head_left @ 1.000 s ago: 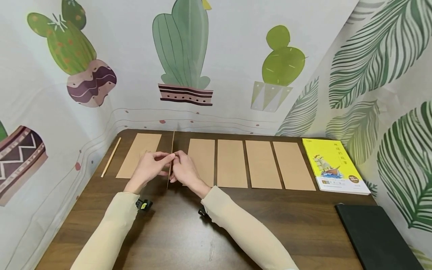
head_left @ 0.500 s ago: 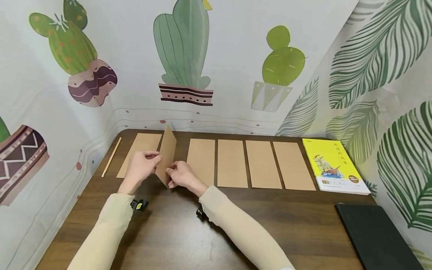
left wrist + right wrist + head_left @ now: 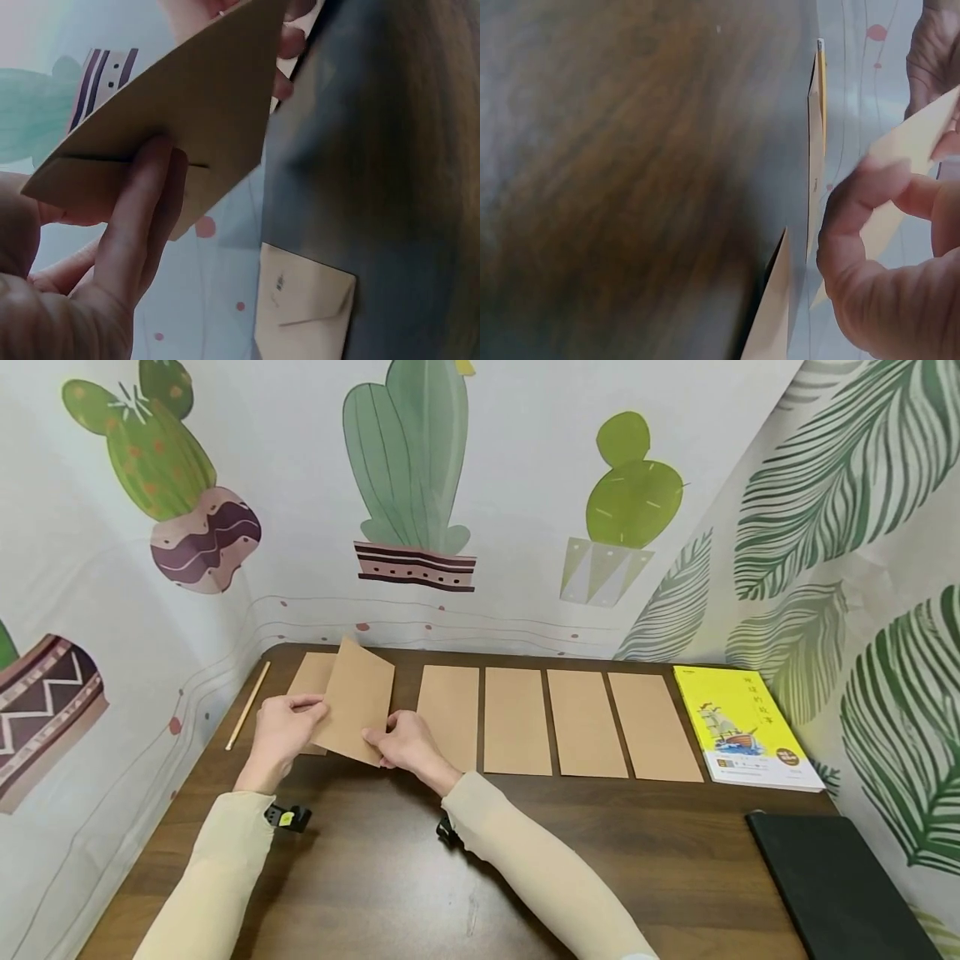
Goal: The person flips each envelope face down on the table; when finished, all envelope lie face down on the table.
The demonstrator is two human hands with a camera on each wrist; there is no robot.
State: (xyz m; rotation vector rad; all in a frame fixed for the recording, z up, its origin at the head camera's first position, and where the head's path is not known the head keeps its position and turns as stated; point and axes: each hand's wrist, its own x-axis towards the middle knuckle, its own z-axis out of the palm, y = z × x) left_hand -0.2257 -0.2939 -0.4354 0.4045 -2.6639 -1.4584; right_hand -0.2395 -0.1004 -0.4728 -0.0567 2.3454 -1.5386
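Note:
A brown kraft envelope [image 3: 356, 697] is raised and tilted above the table in the head view. My left hand [image 3: 283, 731] pinches its left edge. Near the lower right corner, my right hand [image 3: 411, 745] grips it between thumb and fingers. The left wrist view shows the held envelope's [image 3: 202, 112] flap side, with left fingers against it. Partly behind it, another envelope [image 3: 306, 675] lies flat at the far left; its flap side [image 3: 300, 300] faces up. Several more envelopes lie in a row to the right, the closest being this envelope [image 3: 447, 706].
A pencil [image 3: 247, 706] lies at the table's left edge. To the right of the row is a yellow book [image 3: 738, 718] with a ship on its cover. A flat black object [image 3: 832, 885] rests at the front right. Patterned cloth [image 3: 517, 527] hangs behind the brown wooden table [image 3: 450, 893].
The held envelope has turned from edge-on to showing its broad face. My left hand has moved left with its edge, and my right hand has shifted to the lower right corner.

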